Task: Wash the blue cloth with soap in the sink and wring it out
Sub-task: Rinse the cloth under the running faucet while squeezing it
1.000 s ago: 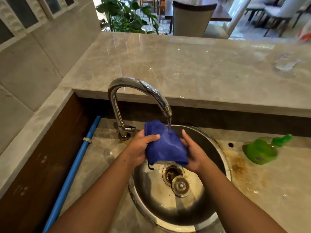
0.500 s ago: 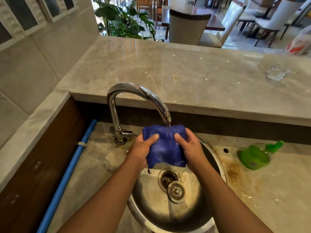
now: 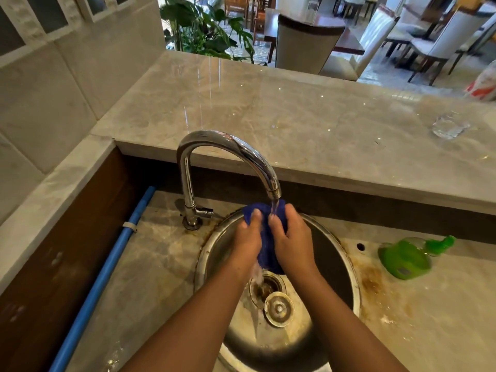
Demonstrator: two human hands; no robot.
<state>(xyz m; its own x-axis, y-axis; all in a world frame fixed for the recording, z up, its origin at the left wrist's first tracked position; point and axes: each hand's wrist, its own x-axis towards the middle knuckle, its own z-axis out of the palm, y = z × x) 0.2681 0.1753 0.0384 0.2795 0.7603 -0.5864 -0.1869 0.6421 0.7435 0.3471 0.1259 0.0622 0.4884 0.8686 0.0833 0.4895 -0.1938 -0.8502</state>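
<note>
The blue cloth is bunched between both hands over the round steel sink. My left hand grips its left side, thumb on top. My right hand grips its right side. Water runs from the chrome tap onto the cloth's top and drips from its lower end toward the drain. Most of the cloth is hidden by my hands. A green soap bottle lies on its side on the counter to the right of the sink.
A loose drain plug sits in the basin near the drain. A raised marble ledge runs behind the tap, with a clear plastic item on it at right. A blue pipe runs along the left wall.
My hands have moved closer together, squeezing the cloth from a spread shape into a tight bunch under the running water. Water now streams from its lower end.
</note>
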